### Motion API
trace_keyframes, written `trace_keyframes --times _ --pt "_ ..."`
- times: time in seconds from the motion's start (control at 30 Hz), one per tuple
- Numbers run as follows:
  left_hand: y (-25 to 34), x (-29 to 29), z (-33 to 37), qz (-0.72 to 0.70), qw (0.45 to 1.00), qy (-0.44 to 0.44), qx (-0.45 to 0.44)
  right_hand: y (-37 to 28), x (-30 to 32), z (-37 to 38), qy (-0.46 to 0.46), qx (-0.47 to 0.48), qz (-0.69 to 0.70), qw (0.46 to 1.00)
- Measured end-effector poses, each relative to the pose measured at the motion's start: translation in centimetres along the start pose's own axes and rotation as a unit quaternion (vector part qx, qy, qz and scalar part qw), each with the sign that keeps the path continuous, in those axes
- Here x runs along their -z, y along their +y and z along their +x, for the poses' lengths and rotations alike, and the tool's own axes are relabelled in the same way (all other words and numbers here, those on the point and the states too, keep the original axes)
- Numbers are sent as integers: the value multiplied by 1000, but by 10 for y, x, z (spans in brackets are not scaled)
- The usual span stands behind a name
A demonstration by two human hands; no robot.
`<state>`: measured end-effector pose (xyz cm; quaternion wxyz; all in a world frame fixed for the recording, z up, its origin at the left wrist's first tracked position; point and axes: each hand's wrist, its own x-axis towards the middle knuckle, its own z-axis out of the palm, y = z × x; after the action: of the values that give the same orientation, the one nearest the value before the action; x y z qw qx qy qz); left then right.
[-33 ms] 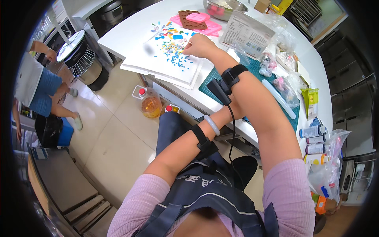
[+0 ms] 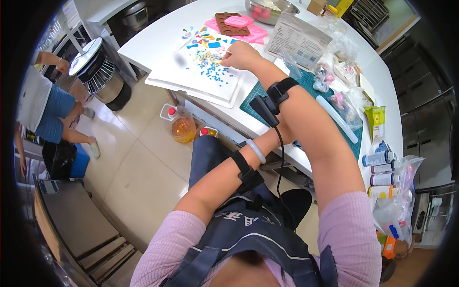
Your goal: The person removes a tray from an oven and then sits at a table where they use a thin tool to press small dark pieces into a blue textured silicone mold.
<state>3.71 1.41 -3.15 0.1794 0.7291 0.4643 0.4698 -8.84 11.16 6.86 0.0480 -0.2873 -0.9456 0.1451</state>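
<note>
Head view shows the scatter of small blue and multicoloured flat pieces (image 2: 210,64) lying on a white rectangular board (image 2: 191,81) at the near edge of the white worktop (image 2: 158,36). The right hand (image 2: 241,55) rests at the far right side of that scatter, fingers pinched together; it seems to hold something thin and pale, though what exactly is too small to tell. The left hand is hidden behind the right forearm, so its state cannot be told; only its forearm with a pale bangle (image 2: 256,150) shows. Beyond the board lie a brown mould (image 2: 229,26) on a pink mat (image 2: 258,33), and a metal bowl (image 2: 270,9). A green cutting mat (image 2: 267,93) sits just right of the board. In my judgement, the board overhangs the worktop edge, so a heavy press could tip it, and a wrist sweep could scatter the loose pieces.
</note>
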Motion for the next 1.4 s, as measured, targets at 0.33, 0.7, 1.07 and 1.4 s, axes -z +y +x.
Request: trace_keyframes --times 0.33,0.7,1.07,1.4 --pt "-52 -40 -13 -269 960 64 53 14 36 -53 70 -3 118 991" --pt "11 13 4 -129 985 88 76 119 40 -261 229 -101 182 951" --pt "18 13 4 -161 980 66 96 116 7 -281 280 -28 98 954" --pt "13 13 4 -135 984 100 65 108 -5 -274 400 73 -83 910"
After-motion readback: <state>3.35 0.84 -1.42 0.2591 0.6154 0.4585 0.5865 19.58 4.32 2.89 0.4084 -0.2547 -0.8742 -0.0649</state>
